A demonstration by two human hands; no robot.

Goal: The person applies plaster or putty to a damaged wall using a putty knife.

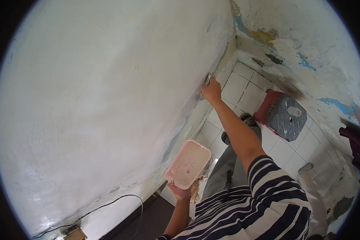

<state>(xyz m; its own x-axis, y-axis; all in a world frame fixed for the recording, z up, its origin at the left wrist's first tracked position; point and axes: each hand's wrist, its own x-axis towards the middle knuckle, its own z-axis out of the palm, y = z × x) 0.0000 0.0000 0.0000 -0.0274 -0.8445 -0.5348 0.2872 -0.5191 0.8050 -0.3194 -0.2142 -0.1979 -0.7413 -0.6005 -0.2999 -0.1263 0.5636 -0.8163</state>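
My right hand [212, 89] is closed against the lower part of the pale plastered wall [108, 88], with the arm stretched far forward. A putty knife [208, 78] shows only as a thin light edge beside the fingers; the rest of it is hidden by the hand. Darker grey, damp-looking patches run along the wall near it. My left hand [180, 191] grips the near end of a shallow pink plastic tub [187, 165], tilted so its inside faces up. Pale paste with a few pinker spots coats the tub's inside.
A red and grey step stool [286, 114] stands on the white tiled floor [244, 96] to the right. The right wall [308, 48] has peeling blue paint. A black cable [108, 199] hangs at lower left near a brown box [75, 234]. Dark cloth [354, 148] hangs at far right.
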